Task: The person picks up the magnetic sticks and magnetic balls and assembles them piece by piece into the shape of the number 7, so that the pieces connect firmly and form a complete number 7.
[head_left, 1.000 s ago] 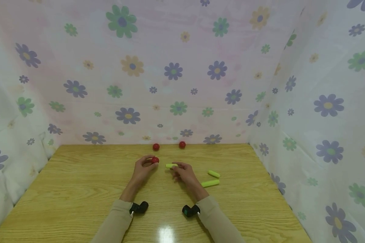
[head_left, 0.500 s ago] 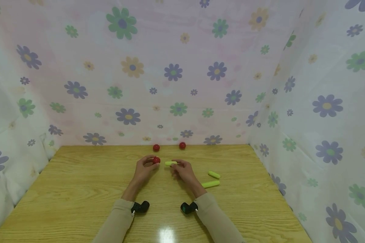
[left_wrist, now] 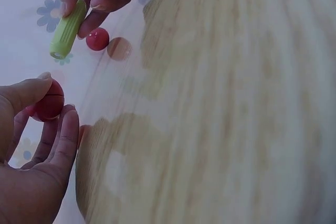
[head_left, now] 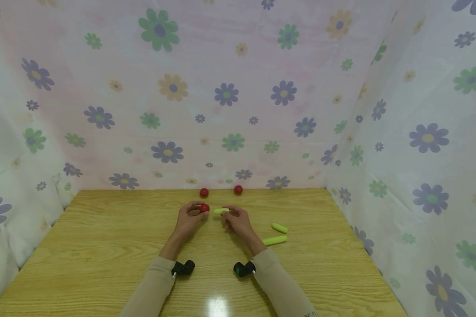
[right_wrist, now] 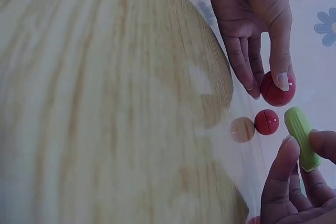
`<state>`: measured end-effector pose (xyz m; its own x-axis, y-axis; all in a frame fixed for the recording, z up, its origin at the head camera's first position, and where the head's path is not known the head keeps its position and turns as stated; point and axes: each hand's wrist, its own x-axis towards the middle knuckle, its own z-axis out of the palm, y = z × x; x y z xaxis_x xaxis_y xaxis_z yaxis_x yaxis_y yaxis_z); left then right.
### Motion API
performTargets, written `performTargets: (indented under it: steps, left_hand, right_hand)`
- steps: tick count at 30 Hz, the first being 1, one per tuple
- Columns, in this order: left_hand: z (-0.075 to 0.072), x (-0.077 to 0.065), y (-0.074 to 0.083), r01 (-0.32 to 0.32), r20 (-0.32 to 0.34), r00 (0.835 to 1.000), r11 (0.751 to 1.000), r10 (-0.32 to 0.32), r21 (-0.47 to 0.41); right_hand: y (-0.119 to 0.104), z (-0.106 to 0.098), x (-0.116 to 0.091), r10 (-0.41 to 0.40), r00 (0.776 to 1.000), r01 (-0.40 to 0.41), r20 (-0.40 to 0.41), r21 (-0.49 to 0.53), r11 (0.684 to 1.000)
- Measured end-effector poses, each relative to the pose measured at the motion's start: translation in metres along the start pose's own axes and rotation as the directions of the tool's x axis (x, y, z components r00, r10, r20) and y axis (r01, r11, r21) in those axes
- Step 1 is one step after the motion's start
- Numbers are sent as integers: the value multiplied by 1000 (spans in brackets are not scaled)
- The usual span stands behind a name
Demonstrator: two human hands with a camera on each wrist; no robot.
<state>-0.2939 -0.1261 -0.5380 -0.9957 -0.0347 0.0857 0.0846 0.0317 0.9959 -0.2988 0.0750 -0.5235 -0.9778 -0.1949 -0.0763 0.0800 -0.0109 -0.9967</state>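
Thumb and fingers of my left hand (head_left: 188, 219) pinch a shiny red ball (head_left: 204, 208), held above the table; a dark seam line crosses it in the left wrist view (left_wrist: 51, 100). Facing it, my right hand (head_left: 238, 221) pinches a short light-green ribbed stick (head_left: 221, 211), its free end toward the ball. A small gap separates stick and ball. The stick (right_wrist: 301, 136) looks tapered at its end in the right wrist view.
Two more red balls, a left one (head_left: 204, 192) and a right one (head_left: 238, 189), sit at the table's back edge by the flowered cloth. Right of my right hand lie a short green stick (head_left: 279, 228) and a longer green stick (head_left: 275, 240) on the wooden table (head_left: 103, 246).
My right hand has raised the green stick slightly and brought it a little left, closer to the ball. The left hand has shifted slightly right with the ball.
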Motion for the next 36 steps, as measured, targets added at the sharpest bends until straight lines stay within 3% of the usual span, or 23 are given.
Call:
performTargets:
  steps: [21, 29, 36]
  left_hand:
    - [4, 1, 2, -58, 10, 998, 995, 57, 82]
    - [3, 4, -7, -15, 5, 1000, 998, 15, 56]
    - [6, 1, -7, 1, -7, 1000, 999, 0, 34]
  right_hand:
    - [-1, 5, 7, -21, 1000, 21, 6, -14, 1000]
    - [8, 3, 9, -14, 1000, 14, -10, 3, 1000]
    - [0, 1, 4, -18, 999, 18, 35, 23, 1000]
